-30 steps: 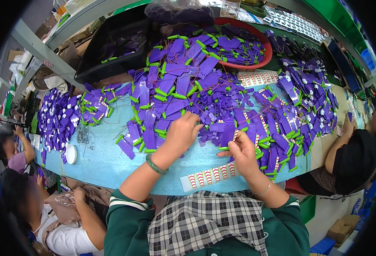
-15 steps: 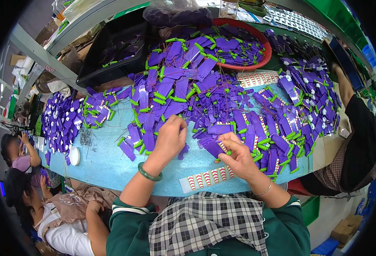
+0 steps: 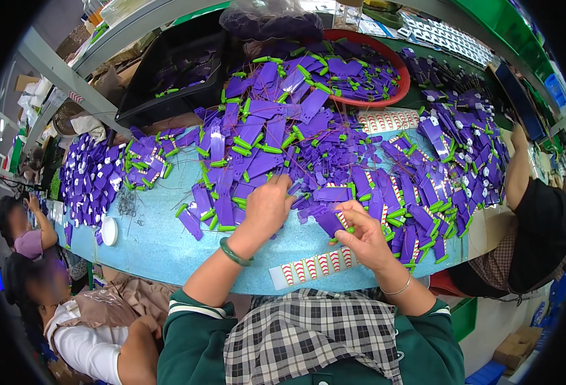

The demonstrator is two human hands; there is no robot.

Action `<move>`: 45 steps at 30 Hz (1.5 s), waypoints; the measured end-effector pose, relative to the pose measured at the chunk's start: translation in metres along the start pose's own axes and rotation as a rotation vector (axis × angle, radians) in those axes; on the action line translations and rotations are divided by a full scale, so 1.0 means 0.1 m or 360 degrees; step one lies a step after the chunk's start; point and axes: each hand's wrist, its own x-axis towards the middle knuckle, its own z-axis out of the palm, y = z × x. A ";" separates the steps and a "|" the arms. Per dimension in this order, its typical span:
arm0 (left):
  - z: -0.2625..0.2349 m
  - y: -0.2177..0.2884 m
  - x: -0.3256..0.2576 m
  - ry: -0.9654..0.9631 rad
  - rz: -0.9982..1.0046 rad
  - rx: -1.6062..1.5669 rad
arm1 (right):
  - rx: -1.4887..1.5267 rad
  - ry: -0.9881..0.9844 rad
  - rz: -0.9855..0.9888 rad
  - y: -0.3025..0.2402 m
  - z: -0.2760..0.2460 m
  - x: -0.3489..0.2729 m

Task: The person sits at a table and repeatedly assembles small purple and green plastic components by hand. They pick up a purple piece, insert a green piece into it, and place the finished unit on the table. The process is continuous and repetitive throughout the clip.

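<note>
My right hand [image 3: 363,239] pinches a flat purple plastic piece [image 3: 329,223] between thumb and fingers. A red-and-white striped sticker [image 3: 342,221] runs along that piece's edge, and a bit of green shows under my fingers. My left hand [image 3: 267,205] is at the near edge of a heap of purple pieces with green ends [image 3: 273,131]. Its fingers are bent together; whatever they hold is hidden. Close to my right wrist, a sheet of striped stickers [image 3: 305,269] lies on the blue tabletop [image 3: 161,247].
A red basin [image 3: 403,83] and a black crate [image 3: 125,115] stand at the back, both with purple pieces inside. More stickered pieces [image 3: 417,212] spread to the right. At left are a white-tipped pile [image 3: 93,183] and a white lid [image 3: 109,231]. People sit on both sides.
My left hand has moved slightly right and its wrist has turned. The right hand keeps its purple piece, shifted a little to the right. At the right side, a co-worker's arm has moved.
</note>
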 end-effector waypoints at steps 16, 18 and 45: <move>-0.38 0.27 -0.72 -0.0492 -0.0331 -0.2251 | 0.0615 -0.0137 0.0188 0.16 0.28 0.09; -0.28 0.24 -0.86 -0.0371 -0.0357 -0.2499 | 0.1087 -0.0039 0.0395 0.18 0.40 0.09; -0.25 0.14 -1.15 -0.0364 -0.0527 -0.2224 | -0.0038 -0.0391 0.0364 0.04 0.49 -0.07</move>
